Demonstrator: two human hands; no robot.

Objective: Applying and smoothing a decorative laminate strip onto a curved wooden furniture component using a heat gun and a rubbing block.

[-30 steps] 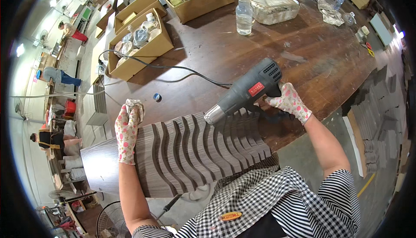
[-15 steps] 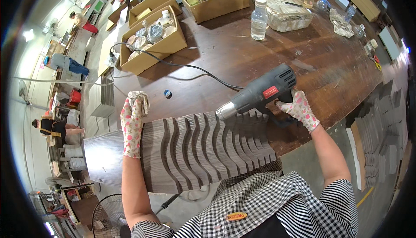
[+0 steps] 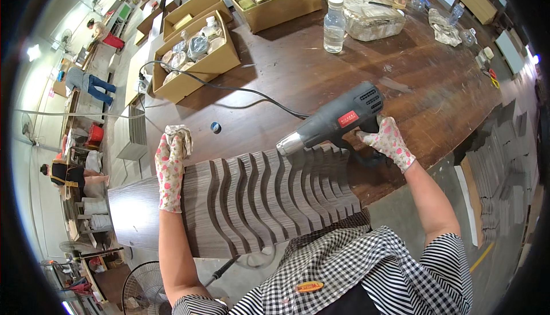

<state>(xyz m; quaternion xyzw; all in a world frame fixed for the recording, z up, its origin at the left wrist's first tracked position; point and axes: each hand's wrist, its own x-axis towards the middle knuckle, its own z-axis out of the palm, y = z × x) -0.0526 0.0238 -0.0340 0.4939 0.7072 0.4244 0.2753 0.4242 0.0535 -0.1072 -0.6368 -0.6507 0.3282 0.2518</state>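
A grey wood-grain panel point(image 3: 197, 217) with a row of wavy raised ridges lies across the near side of the table. My right hand point(image 3: 392, 146), in a white floral glove, grips the handle of a dark heat gun point(image 3: 325, 124). Its metal nozzle points left and slightly down, just above the panel's far edge. My left hand point(image 3: 169, 171), gloved alike, is closed round a crumpled pale cloth point(image 3: 183, 137) near the panel's smooth left part. The fingers of my right hand are partly hidden by the handle.
A black cord runs from the heat gun past a small blue cap point(image 3: 215, 127). Cardboard boxes point(image 3: 195, 88) of supplies, a clear bottle point(image 3: 334, 25) and a wrapped block point(image 3: 372, 24) stand farther back. A fan point(image 3: 143, 292) is at lower left; people work at the far left.
The whole view has shifted slightly, with the table items sliding left. Both hands keep their holds, and the heat gun stays in nearly the same place over the panel.
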